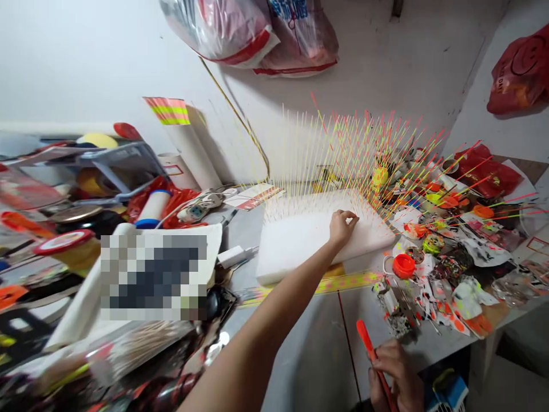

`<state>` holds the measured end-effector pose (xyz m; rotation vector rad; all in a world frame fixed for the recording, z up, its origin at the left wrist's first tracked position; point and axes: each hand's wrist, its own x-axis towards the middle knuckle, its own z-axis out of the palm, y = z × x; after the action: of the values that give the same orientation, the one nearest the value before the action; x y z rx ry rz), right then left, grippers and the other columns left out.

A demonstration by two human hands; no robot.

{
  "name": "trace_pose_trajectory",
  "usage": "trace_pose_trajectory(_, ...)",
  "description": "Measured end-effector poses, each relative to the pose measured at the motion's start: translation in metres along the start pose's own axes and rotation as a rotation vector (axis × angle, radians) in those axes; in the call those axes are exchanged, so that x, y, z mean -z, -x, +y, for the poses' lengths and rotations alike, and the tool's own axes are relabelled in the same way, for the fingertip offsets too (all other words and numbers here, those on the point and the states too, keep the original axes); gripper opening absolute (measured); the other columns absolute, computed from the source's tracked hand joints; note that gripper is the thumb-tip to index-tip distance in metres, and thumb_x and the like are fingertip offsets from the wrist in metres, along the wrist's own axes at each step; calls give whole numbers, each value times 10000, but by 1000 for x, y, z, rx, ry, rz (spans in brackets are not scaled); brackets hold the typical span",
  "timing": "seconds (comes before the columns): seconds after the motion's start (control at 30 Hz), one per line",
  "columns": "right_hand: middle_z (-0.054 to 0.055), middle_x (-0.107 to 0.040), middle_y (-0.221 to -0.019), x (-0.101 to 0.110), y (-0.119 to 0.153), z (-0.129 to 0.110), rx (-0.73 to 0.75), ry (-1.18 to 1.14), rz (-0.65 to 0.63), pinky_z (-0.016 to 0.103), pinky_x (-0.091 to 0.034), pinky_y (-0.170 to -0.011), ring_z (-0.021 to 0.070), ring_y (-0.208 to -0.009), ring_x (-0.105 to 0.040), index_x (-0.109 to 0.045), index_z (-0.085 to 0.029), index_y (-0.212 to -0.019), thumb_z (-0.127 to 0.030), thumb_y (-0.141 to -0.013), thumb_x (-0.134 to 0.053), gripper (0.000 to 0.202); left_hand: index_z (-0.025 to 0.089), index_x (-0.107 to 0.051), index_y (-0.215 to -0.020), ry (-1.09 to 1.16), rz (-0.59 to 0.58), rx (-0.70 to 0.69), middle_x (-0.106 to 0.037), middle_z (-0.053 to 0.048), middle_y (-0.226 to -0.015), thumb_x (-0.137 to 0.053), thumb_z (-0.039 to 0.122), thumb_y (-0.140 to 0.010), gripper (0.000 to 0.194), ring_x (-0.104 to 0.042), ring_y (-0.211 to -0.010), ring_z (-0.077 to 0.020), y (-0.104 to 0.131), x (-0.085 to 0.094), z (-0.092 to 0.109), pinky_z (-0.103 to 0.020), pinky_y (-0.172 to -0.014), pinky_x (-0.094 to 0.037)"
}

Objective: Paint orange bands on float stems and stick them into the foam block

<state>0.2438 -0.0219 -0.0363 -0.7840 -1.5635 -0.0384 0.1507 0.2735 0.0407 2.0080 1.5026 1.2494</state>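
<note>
My left hand [342,227] reaches over a white foam block [295,243], thumb and index finger pinched together near its top right part; whatever is between the fingertips is too small to make out. Many thin sticks [309,149] stand upright in the block's back part, pale at the left, yellow and red toward the right. At the lower right, my right hand [397,375] is closed round an orange-red brush-like tool [368,339], its bright end pointing up and left. A long thin dark red stick [349,343] lies on the grey table left of that hand.
Paint-stained papers and an orange lid [404,266] crowd the right side. At the left are a rolled white sheet [92,286], cotton swabs [146,343] and a red-lidded jar [64,242]. Plastic bags [295,40] hang on the wall. A patterned strip [355,282] lies before the block.
</note>
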Motion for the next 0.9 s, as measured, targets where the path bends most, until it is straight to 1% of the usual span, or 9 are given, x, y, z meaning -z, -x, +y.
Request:
trace_pose_trajectory(0.07, 32, -667, -742, -3, 4, 0, -40, 24, 43, 296, -549, -558, 164, -600, -631, -594, -207, -999, 3, -808, -542, 289, 200, -746, -879, -18, 3, 33, -655, -80, -954, -681, 242, -855, 80, -609, -975, -213, -12, -12, -2, -352, -862, -491)
trace_pose_trajectory(0.13, 30, -666, -725, -6, 7, -3, -97, 39, 97, 304, -534, -542, 171, -577, -615, -587, -221, -969, 3, -794, -540, 288, 213, -754, -897, -30, -8, 51, -641, -82, -979, -679, 246, -863, 89, -595, -1023, -226, -18, -19, -4, -355, -876, -484)
trace_pose_trajectory(0.23, 29, -661, -702, -10, 9, -6, -157, 56, 154, 323, -523, -521, 188, -556, -601, -585, -233, -947, -13, -774, -547, 283, 222, -764, -897, -44, -41, 64, -634, -86, -999, -682, 253, -864, 94, -579, -1067, -242, -21, -24, -6, -357, -901, -477)
trace_pose_trajectory(0.33, 28, -658, -692, -11, 9, -9, -189, 69, 170, 333, -524, -520, 198, -554, -608, -596, -232, -936, -12, -751, -557, 290, 223, -774, -881, -63, -72, 72, -630, -84, -975, -688, 248, -851, 95, -582, -1048, -244, -21, -25, -7, -355, -910, -477)
trace_pose_trajectory(0.53, 31, -669, -718, -9, 8, -9, -193, 64, 137, 326, -530, -524, 191, -567, -616, -606, -232, -958, 7, -743, -561, 325, 225, -788, -814, -99, -104, 65, -646, -89, -951, -699, 204, -803, 92, -588, -1046, -257, -21, -25, -5, -358, -907, -479)
trace_pose_trajectory(0.67, 40, -677, -764, -1, 3, -8, -146, 58, 47, 311, -549, -553, 177, -611, -642, -616, -215, -1009, -7, -796, -564, 301, 214, -787, -780, -98, -112, 80, -669, -103, -965, -715, 183, -771, 79, -587, -1073, -275, -22, -25, -3, -370, -913, -477)
trace_pose_trajectory(0.77, 50, -682, -813, 4, -6, -10, -124, 61, -12, 311, -572, -605, 174, -677, -666, -622, -203, -1033, -44, -844, -564, 254, 195, -780, -795, -75, -104, 106, -683, -109, -990, -713, 183, -772, 72, -604, -1045, -260, -23, -24, 0, -363, -913, -480)
trace_pose_trajectory(0.83, 46, -679, -826, 6, -12, -12, -136, 79, -26, 314, -578, -640, 172, -710, -671, -628, -207, -1032, -51, -861, -568, 239, 188, -768, -826, -53, -90, 123, -695, -98, -984, -681, 186, -798, 92, -626, -985, -228, -19, -19, 5, -342, -887, -490)
trace_pose_trajectory(0.9, 41, -677, -834, 8, -17, -13, -141, 95, -45, 314, -584, -666, 171, -737, -676, -634, -210, -1034, -54, -871, -580, 232, 182, -747, -873, -31, -72, 134, -708, -77, -943, -612, 177, -837, 139, -642, -900, -193, -8, -9, 11, -318, -837, -499)
